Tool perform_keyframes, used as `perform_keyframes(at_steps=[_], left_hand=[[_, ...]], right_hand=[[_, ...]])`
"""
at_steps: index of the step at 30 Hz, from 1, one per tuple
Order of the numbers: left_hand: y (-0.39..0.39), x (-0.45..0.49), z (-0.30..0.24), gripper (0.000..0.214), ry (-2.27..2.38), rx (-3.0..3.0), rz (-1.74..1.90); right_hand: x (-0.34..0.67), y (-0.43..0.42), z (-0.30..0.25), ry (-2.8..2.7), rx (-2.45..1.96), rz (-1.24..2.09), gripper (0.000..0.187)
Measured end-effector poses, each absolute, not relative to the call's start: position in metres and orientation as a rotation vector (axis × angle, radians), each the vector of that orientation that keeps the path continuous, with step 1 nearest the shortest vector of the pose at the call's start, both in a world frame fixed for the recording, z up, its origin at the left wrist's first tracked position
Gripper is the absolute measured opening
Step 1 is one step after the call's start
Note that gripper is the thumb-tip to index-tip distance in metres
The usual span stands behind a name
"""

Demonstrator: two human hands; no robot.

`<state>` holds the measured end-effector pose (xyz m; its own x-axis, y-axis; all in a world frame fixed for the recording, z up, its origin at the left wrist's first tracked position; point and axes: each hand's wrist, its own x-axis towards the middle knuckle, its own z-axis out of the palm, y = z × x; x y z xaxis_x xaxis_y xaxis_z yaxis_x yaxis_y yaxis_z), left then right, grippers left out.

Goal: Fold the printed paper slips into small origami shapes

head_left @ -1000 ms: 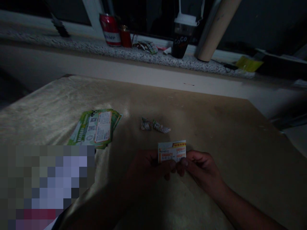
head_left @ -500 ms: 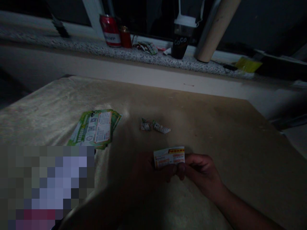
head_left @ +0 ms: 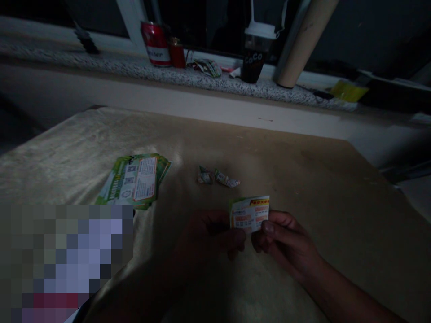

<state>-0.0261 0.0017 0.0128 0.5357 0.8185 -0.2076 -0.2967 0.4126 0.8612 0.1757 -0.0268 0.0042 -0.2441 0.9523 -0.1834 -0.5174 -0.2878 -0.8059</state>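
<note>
A small folded paper flyer point(head_left: 249, 213), white with orange print and a green edge, is held up over the cloth-covered table. My right hand point(head_left: 291, 237) pinches its lower right corner between thumb and fingers. In deep shadow, my left hand point(head_left: 208, 235) is closed at the flyer's lower left, its thumb along the bottom edge. Beyond the hands lie two twisted bits of printed paper, a left one point(head_left: 205, 175) and a right one point(head_left: 227, 180). A fanned stack of green flyers point(head_left: 136, 179) rests to the left.
A granite sill point(head_left: 114, 67) runs behind the table point(head_left: 303, 175). On it stand a red can point(head_left: 155, 44), a smaller red container point(head_left: 177, 54), a crumpled wrapper point(head_left: 208, 67), a lidded drink cup point(head_left: 254, 56) and a cardboard tube point(head_left: 306, 42). A pixelated patch covers the lower left.
Both hands have shifted the folded flyer slightly right and up, and more of its printed face shows. My right thumb now lies on its lower right corner, apart from the left thumb.
</note>
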Motion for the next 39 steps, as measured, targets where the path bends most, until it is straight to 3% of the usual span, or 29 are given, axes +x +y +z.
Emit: perform_keyframes(at_steps=[16,23,28,32,39], left_hand=[[0.004,-0.024,0.004,0.033,0.552,0.739,0.755],[0.004,-0.023,0.008,0.041,0.750,0.887,0.896],[-0.001,-0.024,0.004,0.017,0.847,1.111,0.849],[-0.001,-0.026,0.004,0.017,0.914,1.239,0.861],[-0.002,-0.026,0.003,0.022,0.838,1.125,0.862]], right_hand=[[0.176,-0.029,-0.002,-0.776,-0.739,1.780,0.018],[0.178,-0.030,0.000,-1.106,-0.919,1.371,0.011],[0.173,-0.033,0.005,-1.429,-0.977,1.027,0.013],[0.173,-0.033,0.007,-1.517,-0.969,0.847,0.020],[0.173,-0.034,0.003,-1.344,-0.926,1.143,0.023]])
